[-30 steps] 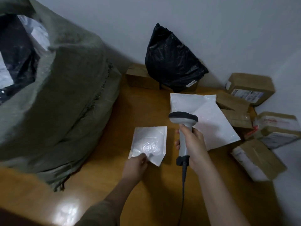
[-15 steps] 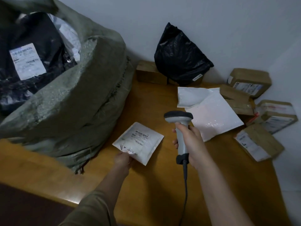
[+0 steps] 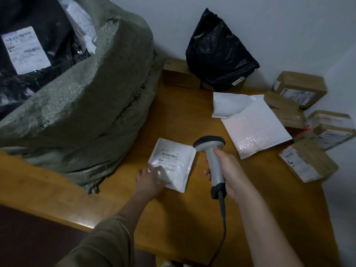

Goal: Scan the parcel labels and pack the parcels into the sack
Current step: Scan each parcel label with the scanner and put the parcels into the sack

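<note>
Small white bubble mailer (image 3: 172,164), label up, pinched by left hand (image 3: 150,180); right hand (image 3: 229,171) grips grey scanner (image 3: 213,162).

Woven sack (image 3: 92,105): bulked over the table's left side, mouth up and already holding parcels. Bare wood table (image 3: 185,116): open lane ran from the sack to the white mailers (image 3: 252,128), and across the near edge. Black bag (image 3: 217,53) on a carton (image 3: 179,76): blocked the back wall. Brown boxes (image 3: 306,160): crowded the right edge. Scanner cable (image 3: 223,218): trailed across the near right.
</note>
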`<state>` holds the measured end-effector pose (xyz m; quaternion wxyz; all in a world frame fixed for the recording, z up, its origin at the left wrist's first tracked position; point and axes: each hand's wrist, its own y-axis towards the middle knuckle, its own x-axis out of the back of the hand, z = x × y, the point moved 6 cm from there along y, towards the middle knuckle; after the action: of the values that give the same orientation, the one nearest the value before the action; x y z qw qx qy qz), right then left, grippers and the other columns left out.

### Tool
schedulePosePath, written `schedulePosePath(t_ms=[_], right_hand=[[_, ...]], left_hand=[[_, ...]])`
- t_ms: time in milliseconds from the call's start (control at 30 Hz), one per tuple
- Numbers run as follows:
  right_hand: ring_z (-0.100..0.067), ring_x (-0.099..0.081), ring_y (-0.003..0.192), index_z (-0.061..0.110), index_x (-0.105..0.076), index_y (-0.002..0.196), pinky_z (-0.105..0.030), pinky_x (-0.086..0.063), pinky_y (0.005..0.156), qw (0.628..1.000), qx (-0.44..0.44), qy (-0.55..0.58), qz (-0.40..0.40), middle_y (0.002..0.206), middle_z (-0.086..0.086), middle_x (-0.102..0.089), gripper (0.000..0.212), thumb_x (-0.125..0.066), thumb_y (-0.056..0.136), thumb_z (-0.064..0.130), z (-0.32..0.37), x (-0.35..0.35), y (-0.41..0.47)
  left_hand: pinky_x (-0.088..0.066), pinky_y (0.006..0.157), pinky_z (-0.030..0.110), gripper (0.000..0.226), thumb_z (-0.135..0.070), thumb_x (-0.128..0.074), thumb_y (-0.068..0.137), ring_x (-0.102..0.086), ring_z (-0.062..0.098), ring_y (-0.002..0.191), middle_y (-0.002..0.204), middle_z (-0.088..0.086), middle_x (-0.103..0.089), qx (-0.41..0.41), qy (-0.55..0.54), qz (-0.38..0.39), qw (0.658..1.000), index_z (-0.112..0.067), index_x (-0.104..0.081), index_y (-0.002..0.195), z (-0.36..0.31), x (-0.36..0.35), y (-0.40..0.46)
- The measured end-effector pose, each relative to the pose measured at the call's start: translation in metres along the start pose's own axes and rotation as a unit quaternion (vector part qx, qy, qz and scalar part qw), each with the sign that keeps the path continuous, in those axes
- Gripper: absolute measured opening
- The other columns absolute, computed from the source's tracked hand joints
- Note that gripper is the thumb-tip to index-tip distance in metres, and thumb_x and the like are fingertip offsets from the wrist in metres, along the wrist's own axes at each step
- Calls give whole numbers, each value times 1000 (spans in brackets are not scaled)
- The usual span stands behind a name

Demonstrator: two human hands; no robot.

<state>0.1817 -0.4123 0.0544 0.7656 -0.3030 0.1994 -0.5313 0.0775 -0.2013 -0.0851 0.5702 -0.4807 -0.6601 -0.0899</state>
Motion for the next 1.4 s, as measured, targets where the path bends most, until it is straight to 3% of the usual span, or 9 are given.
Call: schedulePosePath(t_ms=[200,367,433,567,667,833,1067,1233,1400], right_hand=[[-14,-61,52,-3,-57,118,-26,-50,50,998,18,-27,44,88,-18,-62,41,-46,104,33,19,-10,-13],[-15,-60,53,0,-60,111,-26,-50,54,992,48,-104,52,73,-15,-66,39,-47,103,36,47,-4,-39],[-15,-59,54,1,-61,107,-26,-50,54,989,62,-119,54,71,-14,-64,37,-46,103,34,59,-1,-52],[-16,-58,55,0,-64,105,-24,-50,53,983,95,-151,52,70,-14,-62,38,-45,104,34,77,5,-76],[-17,-57,57,2,-64,103,-26,-49,55,979,116,-164,34,68,-12,-62,39,-44,104,36,86,11,-87],[-18,-57,57,3,-64,102,-27,-48,54,975,137,-172,28,77,-15,-63,38,-44,104,35,96,19,-96],[-18,-57,58,1,-63,107,-25,-46,52,971,146,-190,24,80,-15,-63,39,-44,103,35,101,22,-101],[-16,-56,55,0,-64,106,-24,-47,52,971,148,-184,22,71,-11,-61,41,-44,103,35,105,19,-106],[-19,-57,56,5,-66,103,-31,-47,56,980,143,-135,30,94,-23,-68,36,-45,103,34,113,15,-112]], left_hand=[[-31,110,45,74,-51,-57,89,-23,32,132,147,8,-22,-27,6,83,996,-42,-19,152,-26,-32,-16],[-32,104,38,76,-40,-66,86,-29,31,124,138,11,-25,55,-115,-1,992,-31,-22,148,-39,-28,-27],[-35,102,37,81,-42,-73,80,-35,31,123,136,14,-31,139,-162,-49,976,-15,-27,141,-32,-25,-30],[-44,99,43,84,-47,-84,67,-46,34,122,129,15,-46,265,-288,-17,920,-9,-37,126,-22,-35,-27],[-51,91,47,78,-50,-87,59,-54,33,112,117,11,-59,305,-358,-2,883,-14,-45,115,-14,-48,-17],[-57,80,43,97,-57,-76,15,-65,30,87,91,5,-70,324,-419,-12,848,-14,-63,100,16,-105,36],[-57,83,41,46,-26,-87,68,-66,30,86,96,11,-69,318,-450,16,834,-5,-66,104,-18,-48,-4],[-55,81,38,35,-11,-80,78,-63,30,86,97,14,-65,297,-468,45,831,3,-65,107,-23,-41,-5],[-57,78,42,28,-3,-68,87,-65,32,90,104,19,-66,260,-514,67,814,3,-60,113,-35,-30,-2]])
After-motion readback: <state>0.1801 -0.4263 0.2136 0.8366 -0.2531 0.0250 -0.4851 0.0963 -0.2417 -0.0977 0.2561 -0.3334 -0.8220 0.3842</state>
